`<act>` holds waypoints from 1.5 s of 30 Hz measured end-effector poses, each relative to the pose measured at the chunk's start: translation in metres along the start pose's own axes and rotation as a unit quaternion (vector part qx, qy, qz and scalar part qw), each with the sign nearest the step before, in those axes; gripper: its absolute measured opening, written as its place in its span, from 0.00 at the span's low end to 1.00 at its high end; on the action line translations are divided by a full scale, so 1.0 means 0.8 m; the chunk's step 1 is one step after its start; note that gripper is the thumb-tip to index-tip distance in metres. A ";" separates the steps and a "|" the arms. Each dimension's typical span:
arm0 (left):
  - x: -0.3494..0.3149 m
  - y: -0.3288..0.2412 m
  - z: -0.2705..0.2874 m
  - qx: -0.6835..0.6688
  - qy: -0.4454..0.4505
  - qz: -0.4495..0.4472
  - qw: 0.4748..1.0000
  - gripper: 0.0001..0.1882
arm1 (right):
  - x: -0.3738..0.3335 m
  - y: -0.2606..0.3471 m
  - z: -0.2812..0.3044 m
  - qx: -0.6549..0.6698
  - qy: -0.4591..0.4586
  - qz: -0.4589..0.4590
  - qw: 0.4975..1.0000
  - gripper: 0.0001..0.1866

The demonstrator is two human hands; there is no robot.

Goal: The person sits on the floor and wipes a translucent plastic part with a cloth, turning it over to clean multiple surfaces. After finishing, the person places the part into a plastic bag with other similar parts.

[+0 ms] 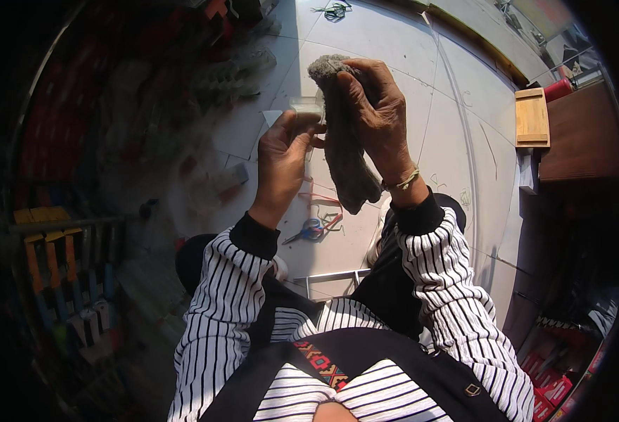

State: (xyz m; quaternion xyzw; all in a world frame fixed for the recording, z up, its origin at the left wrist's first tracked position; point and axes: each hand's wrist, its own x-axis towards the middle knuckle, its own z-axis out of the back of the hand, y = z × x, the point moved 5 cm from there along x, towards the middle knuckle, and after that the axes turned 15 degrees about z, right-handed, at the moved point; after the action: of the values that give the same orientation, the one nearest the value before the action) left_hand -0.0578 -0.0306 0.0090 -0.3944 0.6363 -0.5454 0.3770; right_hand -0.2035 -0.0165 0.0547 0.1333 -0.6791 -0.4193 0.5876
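My right hand (373, 116) grips a grey, worn cloth (346, 158) that hangs down from my fingers. My left hand (285, 155) pinches a small clear, flat piece (305, 107) by its lower edge, pressed against the cloth's left side. Both hands are raised in front of me above a white tiled floor (450, 126). My sleeves are black-and-white striped with dark cuffs. What the clear piece is, I cannot tell.
Blue-handled scissors (311, 229) and a red cord (323, 207) lie on the floor below my hands. A wooden tray (532, 117) and a brown table (582, 137) stand at the right. Stacked colourful goods (70, 253) fill the dim left side.
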 end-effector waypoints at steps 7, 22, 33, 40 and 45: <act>-0.010 0.004 0.000 0.089 -0.074 -0.052 0.992 0.12 | -0.015 -0.005 -0.025 -0.077 0.175 -0.034 0.981 0.12; -0.015 -0.015 -0.001 0.201 -0.076 -0.141 0.966 0.09 | -0.019 -0.018 -0.010 -0.136 0.176 -0.097 0.970 0.07; 0.004 0.005 -0.003 -0.089 0.080 0.084 0.989 0.35 | -0.011 0.010 -0.041 -0.075 0.098 0.028 0.992 0.11; 0.014 -0.045 0.021 -0.304 0.070 0.081 0.947 0.51 | -0.043 0.024 -0.053 -0.204 0.142 0.200 0.948 0.11; 0.024 -0.057 0.067 -0.350 0.028 0.055 0.935 0.54 | -0.051 0.029 -0.061 -0.148 0.185 0.157 0.959 0.12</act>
State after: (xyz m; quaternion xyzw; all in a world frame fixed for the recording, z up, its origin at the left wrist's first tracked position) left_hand -0.0131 -0.0738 0.0467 -0.4507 0.8176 -0.2775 0.2266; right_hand -0.1411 0.0048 0.0415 0.0118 -0.5013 -0.3853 0.7746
